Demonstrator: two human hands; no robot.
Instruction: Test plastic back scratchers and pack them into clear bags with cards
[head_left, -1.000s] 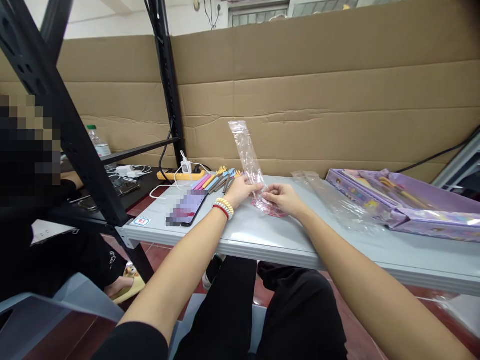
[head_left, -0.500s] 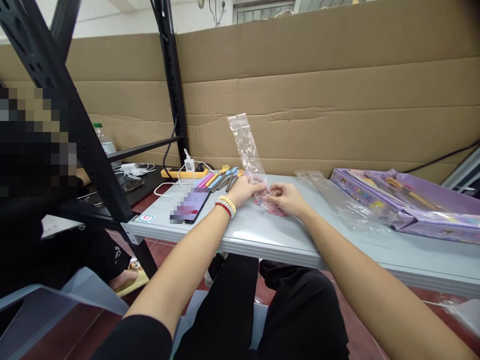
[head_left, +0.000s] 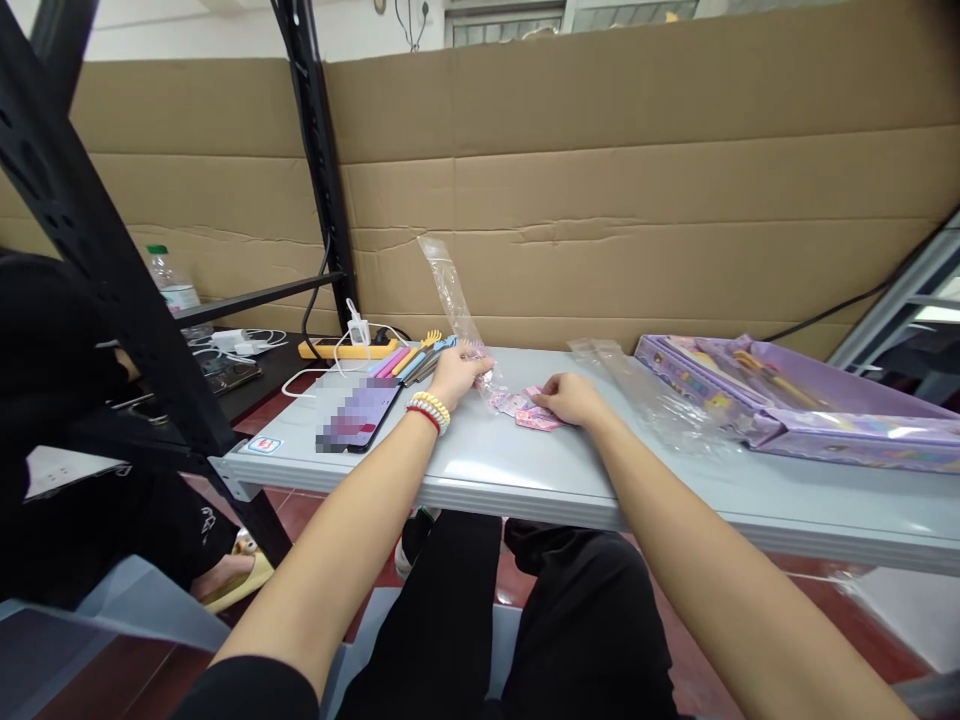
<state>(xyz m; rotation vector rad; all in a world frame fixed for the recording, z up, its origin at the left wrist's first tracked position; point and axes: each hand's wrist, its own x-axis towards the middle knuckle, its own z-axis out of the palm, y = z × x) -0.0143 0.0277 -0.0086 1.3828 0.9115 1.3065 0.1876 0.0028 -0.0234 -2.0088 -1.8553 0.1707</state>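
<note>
Clear bag (head_left: 452, 288) stood above the counter (head_left: 480, 460), long and narrow, tilted, top end up and leaning away to the left. Bottom end was down at the left hand (head_left: 459, 377), which had it pinched between thumb and fingers. Bracelets (head_left: 430, 411) on that wrist, yellow, white and red. Pink printed pieces (head_left: 538, 416) lay flat on the counter just beside the bag's lower end. Right hand (head_left: 574, 400) was on them, fingers curled together, tips touching the top; couldn't tell whether it was pinching one or only pressing.

Left of the left hand: phone (head_left: 369, 420) lying screen up, and behind it a bundle of colored sticks (head_left: 406, 359), some with claw-shaped ends. Yellow power strip (head_left: 311, 350) sat at the back edge, white charger (head_left: 360, 331) plugged in. Sticker (head_left: 264, 445) on the near left corner.

Right of the right hand: loose pile of clear bags (head_left: 652, 400), lying flat, then an open purple box (head_left: 862, 437) with more sticks (head_left: 776, 378) inside.

Cardboard (head_left: 637, 180) ran behind everything. Past the black metal frame (head_left: 319, 150), a person in black (head_left: 56, 320) sat at a dark side table, bottle (head_left: 180, 294) standing at its back.
</note>
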